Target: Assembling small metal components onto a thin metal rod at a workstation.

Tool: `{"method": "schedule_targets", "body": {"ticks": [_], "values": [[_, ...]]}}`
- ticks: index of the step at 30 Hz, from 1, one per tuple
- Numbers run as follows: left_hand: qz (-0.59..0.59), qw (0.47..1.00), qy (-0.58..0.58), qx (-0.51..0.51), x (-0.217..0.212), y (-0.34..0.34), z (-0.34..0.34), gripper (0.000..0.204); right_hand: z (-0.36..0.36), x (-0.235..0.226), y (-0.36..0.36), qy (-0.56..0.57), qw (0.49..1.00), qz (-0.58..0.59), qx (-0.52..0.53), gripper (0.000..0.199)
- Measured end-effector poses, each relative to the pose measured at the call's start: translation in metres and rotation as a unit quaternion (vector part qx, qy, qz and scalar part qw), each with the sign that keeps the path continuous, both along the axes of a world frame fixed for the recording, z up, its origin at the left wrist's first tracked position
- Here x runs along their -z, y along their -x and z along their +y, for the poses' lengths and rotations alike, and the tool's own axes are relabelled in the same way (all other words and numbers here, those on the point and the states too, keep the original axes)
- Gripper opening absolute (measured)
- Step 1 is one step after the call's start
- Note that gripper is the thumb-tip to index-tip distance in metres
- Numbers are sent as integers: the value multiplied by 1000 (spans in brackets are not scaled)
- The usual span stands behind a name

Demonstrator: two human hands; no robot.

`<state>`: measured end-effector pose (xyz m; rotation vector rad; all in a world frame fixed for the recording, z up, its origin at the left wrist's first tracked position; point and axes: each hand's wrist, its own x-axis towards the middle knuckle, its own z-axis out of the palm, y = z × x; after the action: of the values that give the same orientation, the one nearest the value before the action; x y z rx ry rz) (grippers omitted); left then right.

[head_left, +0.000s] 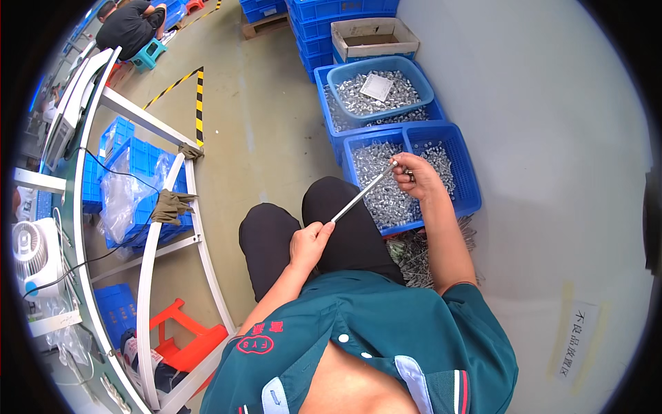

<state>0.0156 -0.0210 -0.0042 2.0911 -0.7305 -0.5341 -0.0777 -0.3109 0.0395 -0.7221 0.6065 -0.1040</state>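
A long, thin metal rod slants up to the right above my lap. Its lower end is in my left hand, whose fingers are closed round it. At the upper end, the fingertips of my right hand pinch a small metal piece against the rod; the exact kind is too small to tell. More small shiny pieces seem tucked in the curled fingers of that hand. Below it stands a blue divided bin, with small silvery metal parts in both compartments.
Behind the bin, a light blue basin of similar parts sits on another blue bin. An open carton stands farther back. Many metal rods lie beside my right thigh. A white-framed bench and red stool are left; a wall is right.
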Motion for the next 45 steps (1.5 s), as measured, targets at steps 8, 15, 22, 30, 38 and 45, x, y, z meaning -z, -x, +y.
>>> {"method": "schedule_targets", "body": {"ticks": [8, 15, 22, 30, 38, 45], "values": [[36, 999, 5, -15, -1, -1, -3, 51, 23, 8, 6, -46, 996, -69, -13, 35], [43, 999, 9, -19, 0, -2, -3, 50, 5, 19, 9, -79, 991, -86, 71, 26], [23, 1000, 11, -13, -3, 1, -2, 49, -1, 31, 2, -247, 938, -180, 165, 16], [23, 1000, 12, -12, -3, 1, -2, 48, 2, 22, -2, -256, 946, -172, 98, 16], [34, 999, 18, -16, -1, -1, -1, 47, 11, 12, -12, -164, 981, -62, 80, 12], [27, 999, 12, -16, 0, -2, -1, 50, 24, 11, -7, -183, 970, -58, 147, 23]]}}
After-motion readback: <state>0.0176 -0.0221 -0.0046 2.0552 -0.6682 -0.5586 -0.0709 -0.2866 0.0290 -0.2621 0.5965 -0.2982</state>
